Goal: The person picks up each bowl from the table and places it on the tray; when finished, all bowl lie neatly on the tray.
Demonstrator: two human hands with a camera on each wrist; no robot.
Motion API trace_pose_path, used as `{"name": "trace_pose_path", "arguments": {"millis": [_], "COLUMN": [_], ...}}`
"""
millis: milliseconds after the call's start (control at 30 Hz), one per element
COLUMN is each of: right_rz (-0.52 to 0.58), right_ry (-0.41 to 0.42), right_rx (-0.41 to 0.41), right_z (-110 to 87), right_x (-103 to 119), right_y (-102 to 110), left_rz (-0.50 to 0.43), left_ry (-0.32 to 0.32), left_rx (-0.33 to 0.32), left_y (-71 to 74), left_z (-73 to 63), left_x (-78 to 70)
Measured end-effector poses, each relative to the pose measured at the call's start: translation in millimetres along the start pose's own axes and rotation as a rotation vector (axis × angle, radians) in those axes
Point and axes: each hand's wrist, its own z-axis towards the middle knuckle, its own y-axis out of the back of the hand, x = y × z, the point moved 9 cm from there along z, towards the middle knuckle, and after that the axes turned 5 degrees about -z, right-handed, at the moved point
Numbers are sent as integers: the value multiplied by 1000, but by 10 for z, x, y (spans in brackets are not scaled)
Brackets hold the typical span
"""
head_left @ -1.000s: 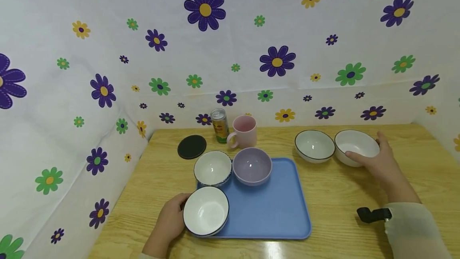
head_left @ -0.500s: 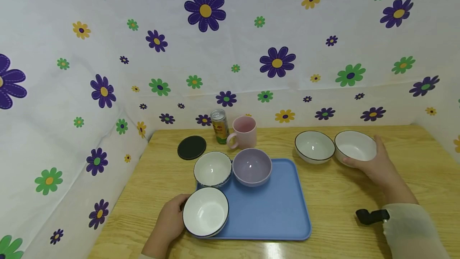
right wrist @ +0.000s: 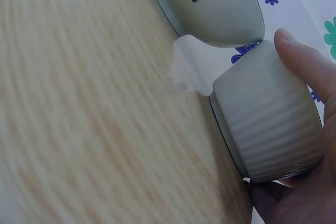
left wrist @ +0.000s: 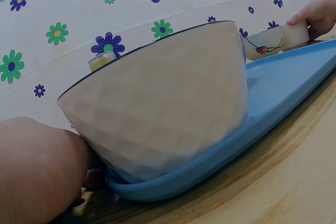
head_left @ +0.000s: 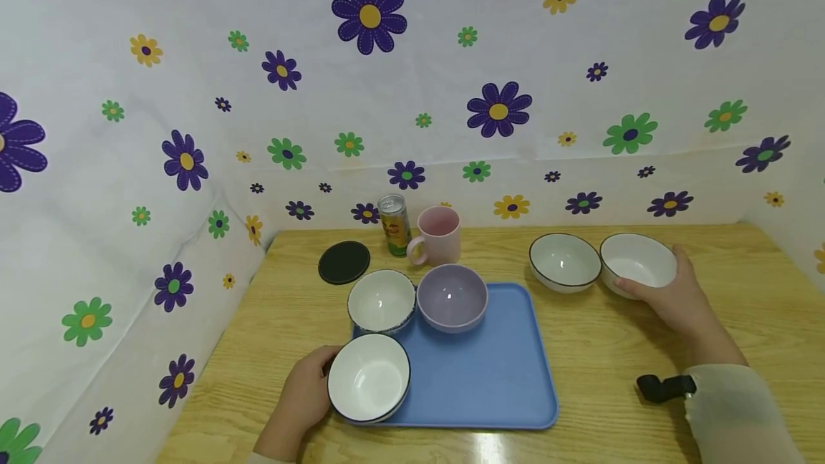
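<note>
A white bowl with a dark rim stands at the front-left corner of the blue tray. My left hand lies against the left side of this bowl and the tray's edge. In the left wrist view, part of its fingers shows low beside the tray's rim; the rest are hidden, so its grip is unclear. At the far right, my right hand holds a white ribbed bowl, thumb on the near side and fingers round the right side. That bowl touches or nearly touches another white bowl on its left.
A speckled-rim white bowl and a lilac bowl sit along the tray's back. Behind them are a pink mug, a drink can and a black round coaster. Flower-printed cloth borders the wooden table.
My right hand shifts very slightly along the ribbed bowl's edge. The left hand, the bowls and the tray stay where they were.
</note>
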Motion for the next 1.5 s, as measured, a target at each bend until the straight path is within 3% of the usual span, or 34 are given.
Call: {"name": "trace_pose_path", "arguments": {"millis": [800,1233,1500], "right_rz": [-50,-63,-110], "right_ry": [-8,39,141], "right_rx": [-124,-158,-137], "right_z": [-71,-232,-367], "right_x": [39,97,244], "right_y": [86,160,172], "left_rz": [-6,-1,6], "left_ry": [-10,-32,-41], "left_rx": [-7,-10,-14], "left_y": [9,7,16], "left_z": [-14,18,10], "left_x": [-17,-21,-15]}}
